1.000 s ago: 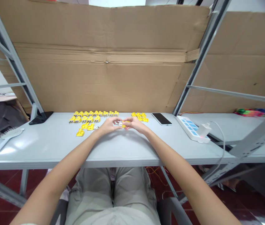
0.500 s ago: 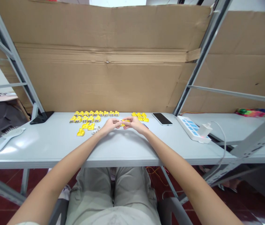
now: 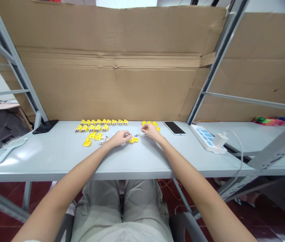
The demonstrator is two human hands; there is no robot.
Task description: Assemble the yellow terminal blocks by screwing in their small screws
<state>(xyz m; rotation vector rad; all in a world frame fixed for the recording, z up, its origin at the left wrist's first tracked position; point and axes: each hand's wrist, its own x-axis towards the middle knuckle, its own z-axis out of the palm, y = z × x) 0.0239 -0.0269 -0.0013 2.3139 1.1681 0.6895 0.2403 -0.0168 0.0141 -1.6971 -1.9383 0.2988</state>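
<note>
Hands apart: left hand lies on the table, fingers curled against the yellow piece, steadying it I think. Right hand, narrow, sits on the small yellow pile. Can't tell whether either actually grips.

Hands have split. Half a second ago both met at mid-table, pinching one yellow plastic part between them. Now the right hand is off it and over at the small yellow pile, fingers curled at its near edge. The yellow plastic part lies on the table, just beside the left hand, which has dropped lower.
</note>
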